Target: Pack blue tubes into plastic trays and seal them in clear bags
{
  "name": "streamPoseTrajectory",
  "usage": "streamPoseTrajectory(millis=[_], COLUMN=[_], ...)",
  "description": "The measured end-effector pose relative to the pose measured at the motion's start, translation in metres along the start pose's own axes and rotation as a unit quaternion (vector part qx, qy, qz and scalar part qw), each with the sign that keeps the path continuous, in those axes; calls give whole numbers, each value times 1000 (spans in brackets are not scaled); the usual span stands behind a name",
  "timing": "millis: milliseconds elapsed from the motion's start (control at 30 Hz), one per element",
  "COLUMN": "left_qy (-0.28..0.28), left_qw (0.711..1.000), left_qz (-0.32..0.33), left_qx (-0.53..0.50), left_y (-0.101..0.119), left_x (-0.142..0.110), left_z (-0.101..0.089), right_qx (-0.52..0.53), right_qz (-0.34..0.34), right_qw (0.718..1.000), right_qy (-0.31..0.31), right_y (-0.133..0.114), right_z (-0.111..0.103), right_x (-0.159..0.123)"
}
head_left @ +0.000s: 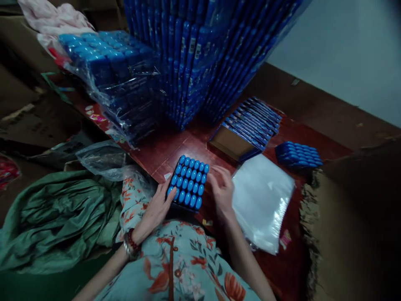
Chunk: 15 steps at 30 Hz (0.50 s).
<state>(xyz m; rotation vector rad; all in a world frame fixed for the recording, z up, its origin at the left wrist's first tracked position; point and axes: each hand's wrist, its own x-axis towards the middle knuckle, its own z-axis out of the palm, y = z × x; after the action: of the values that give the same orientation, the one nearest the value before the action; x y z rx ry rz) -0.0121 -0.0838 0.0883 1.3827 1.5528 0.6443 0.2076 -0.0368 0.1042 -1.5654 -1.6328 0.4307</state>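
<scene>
A flat rectangular pack of shiny blue oval pieces (189, 182), set in rows, is tilted up in front of my body. My left hand (158, 205) is closed on its left edge, thumb over the front and the other fingers mostly hidden behind. Beside the pack's right edge is my right hand (222, 188), fingers loosely bent and apart, with nothing visible in them. A stack of clear plastic bags (261, 198) lies on the red table to the right of that hand.
Beyond the bags, an open carton (233, 142) holds a row of blue packs (255, 121). A small blue stack (298, 154) sits further right. Tall blue stacks (191, 54) and a plastic-wrapped bundle (115, 79) rise behind. Green cloth (69, 225) lies left; torn cardboard (351, 225) stands right.
</scene>
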Motion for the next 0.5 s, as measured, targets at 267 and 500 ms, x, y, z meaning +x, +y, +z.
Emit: streamPoseTrajectory(millis=[267,500], left_qy=[-30,170], left_qw=[998,968], left_qz=[20,132], left_qx=[41,129], left_y=[-3,21], left_x=[-5,-2], left_z=[7,-12], right_qx=[-192,-25], right_qz=[89,190], right_qw=[975,981], right_qy=[-69,17], right_y=[112,110], right_z=[-92,-84], right_x=[-69,-50])
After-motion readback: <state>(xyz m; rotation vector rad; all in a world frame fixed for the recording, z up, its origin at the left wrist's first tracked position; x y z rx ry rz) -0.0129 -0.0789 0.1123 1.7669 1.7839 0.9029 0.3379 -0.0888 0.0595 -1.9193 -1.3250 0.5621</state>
